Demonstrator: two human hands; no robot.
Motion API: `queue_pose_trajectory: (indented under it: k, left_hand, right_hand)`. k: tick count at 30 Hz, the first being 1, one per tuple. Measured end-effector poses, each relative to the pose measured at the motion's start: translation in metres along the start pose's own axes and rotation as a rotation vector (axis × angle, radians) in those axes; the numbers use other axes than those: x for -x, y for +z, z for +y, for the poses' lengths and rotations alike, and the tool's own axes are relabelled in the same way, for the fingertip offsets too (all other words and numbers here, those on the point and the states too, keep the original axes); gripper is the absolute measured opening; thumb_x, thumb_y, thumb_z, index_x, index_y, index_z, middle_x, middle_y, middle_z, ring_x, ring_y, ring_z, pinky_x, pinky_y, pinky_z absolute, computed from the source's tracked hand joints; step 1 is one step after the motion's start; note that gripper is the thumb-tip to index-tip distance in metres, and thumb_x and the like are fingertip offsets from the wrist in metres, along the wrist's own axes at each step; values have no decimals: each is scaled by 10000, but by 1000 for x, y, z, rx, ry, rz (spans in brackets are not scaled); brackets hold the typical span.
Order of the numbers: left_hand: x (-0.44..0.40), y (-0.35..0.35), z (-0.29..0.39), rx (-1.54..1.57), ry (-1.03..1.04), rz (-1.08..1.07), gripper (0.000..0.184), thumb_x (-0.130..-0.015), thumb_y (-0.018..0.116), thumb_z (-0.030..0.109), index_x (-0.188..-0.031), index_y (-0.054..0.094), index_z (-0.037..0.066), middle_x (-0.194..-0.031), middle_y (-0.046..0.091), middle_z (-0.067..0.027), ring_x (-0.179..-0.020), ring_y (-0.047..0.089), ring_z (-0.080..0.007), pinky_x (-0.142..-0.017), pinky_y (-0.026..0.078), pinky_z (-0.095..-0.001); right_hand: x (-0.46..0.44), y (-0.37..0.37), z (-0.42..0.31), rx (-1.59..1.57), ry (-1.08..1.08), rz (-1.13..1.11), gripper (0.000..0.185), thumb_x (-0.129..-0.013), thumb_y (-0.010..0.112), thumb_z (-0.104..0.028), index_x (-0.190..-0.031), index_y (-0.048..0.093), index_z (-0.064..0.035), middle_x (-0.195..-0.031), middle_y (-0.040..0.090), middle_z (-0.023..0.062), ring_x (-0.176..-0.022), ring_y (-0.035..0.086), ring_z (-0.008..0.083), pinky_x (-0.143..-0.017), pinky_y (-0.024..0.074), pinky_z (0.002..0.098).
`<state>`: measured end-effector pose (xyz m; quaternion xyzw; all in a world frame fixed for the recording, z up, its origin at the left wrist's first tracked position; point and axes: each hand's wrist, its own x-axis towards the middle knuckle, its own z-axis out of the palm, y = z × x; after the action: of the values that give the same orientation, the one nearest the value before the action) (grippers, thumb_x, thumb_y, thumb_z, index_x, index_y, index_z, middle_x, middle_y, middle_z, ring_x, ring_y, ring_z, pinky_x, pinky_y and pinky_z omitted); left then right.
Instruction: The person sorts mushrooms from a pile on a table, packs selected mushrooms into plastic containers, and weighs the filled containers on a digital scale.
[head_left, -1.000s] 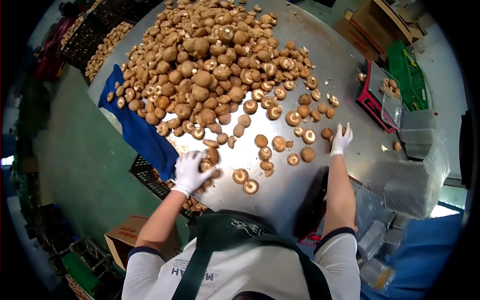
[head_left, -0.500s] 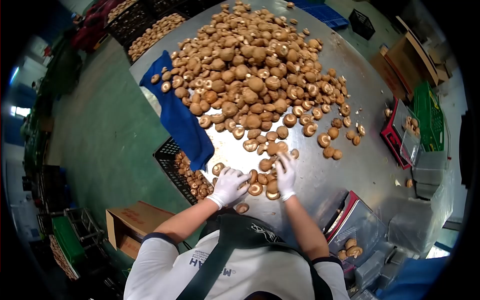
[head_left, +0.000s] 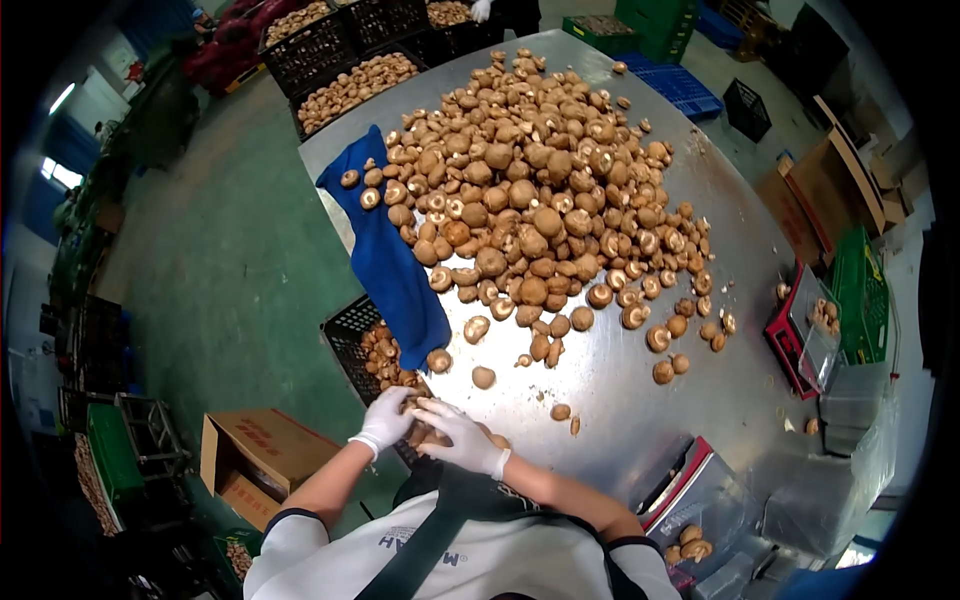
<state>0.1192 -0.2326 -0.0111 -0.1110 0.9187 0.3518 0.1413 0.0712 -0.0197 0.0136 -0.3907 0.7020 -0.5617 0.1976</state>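
Observation:
Both hands wear white gloves and meet at the table's near left edge, beside the black crate [head_left: 341, 328]. My left hand [head_left: 384, 420] is cupped around brown mushrooms [head_left: 421, 436]. From the other side, my right hand [head_left: 462, 440] closes over the same cluster; how many lie between the palms is partly hidden. A few more mushrooms show just behind the right wrist. The crate holds loose mushrooms [head_left: 383, 352], and its near end is covered by my hands. A large mushroom pile [head_left: 530, 180] spreads over the metal table [head_left: 640, 430].
A blue cloth [head_left: 385, 255] drapes over the left table edge. Two red-edged scales [head_left: 795, 335] [head_left: 680, 480] stand on the right with mushrooms on them. An open cardboard box [head_left: 265, 455] sits on the floor at left. Full black crates [head_left: 365, 50] stand beyond the table.
My hands have moved left from the table's near middle to the crate side, bringing a cluster of mushrooms along. Fewer mushrooms lie in front of me. The view has shifted.

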Motion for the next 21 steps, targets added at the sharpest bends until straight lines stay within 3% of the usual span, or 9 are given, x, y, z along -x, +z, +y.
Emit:
queue_pose_trajectory:
  k: [3,5,7,9,10,12,16,19,21]
  left_hand:
    - [-49,-37,25,-46,229,211,266,-841,649,166,-1082,624,56,-1093,626,-151,-1066,592,-337,-951,473,-401]
    - [-98,-64,67,-37,435,321,292,-835,664,165,-1098,611,48,-1130,608,-156,-1103,566,-353,-976,452,-410]
    - [-155,-83,118,-41,579,386,352,-839,670,179,-1158,594,51,-1208,573,-173,-1175,524,-372,-1015,422,-429]
    - [-218,-95,171,-32,683,438,413,-853,673,205,-1226,572,57,-1281,537,-188,-1232,489,-381,-1051,395,-444]
    - [-254,-99,195,-31,747,469,442,-861,675,220,-1256,561,58,-1309,522,-192,-1251,478,-381,-1064,385,-448]
    - [-328,-104,239,-14,793,498,507,-881,672,300,-1307,535,61,-1365,485,-204,-1296,441,-379,-1095,355,-452]
    - [-463,-102,322,-48,674,525,680,-896,624,491,-1422,453,95,-1491,390,-190,-1397,341,-351,-1154,283,-450]
    - [-525,-95,373,-112,495,443,819,-856,585,644,-1472,408,135,-1545,328,-177,-1443,276,-334,-1168,262,-434]
    - [-554,-75,390,-182,471,407,885,-810,543,741,-1484,398,187,-1566,293,-169,-1468,208,-342,-1182,187,-521]
  right_hand:
    - [-16,-53,17,216,-128,232,477,-851,696,-148,-1295,578,-20,-1295,584,197,-1251,524,343,-1072,408,394]
    - [-33,-118,7,-23,134,522,454,-837,689,-102,-1263,584,16,-1269,605,181,-1211,558,300,-1045,433,376]
    - [-42,-195,35,235,71,669,471,-856,661,-72,-1310,556,-3,-1326,571,152,-1244,532,285,-1031,441,348]
    - [-49,-267,48,201,137,870,472,-884,623,-95,-1339,531,-13,-1398,510,150,-1314,464,285,-1097,378,374]
    - [-52,-307,54,382,117,885,458,-912,603,-134,-1347,527,-12,-1401,505,150,-1320,456,293,-1123,340,385]
    - [-56,-376,77,534,164,928,471,-945,587,-163,-1384,495,-19,-1392,502,147,-1306,466,282,-1106,360,388]
    - [-90,-477,123,454,213,977,485,-950,618,-210,-1395,501,-57,-1359,514,143,-1267,494,264,-1050,414,360]
    - [-114,-530,171,520,268,957,516,-947,620,-309,-1400,506,-88,-1385,504,145,-1295,477,272,-1094,366,356]
    - [-128,-550,195,481,304,926,548,-948,607,-370,-1410,498,-95,-1435,472,151,-1358,420,284,-1125,326,365]
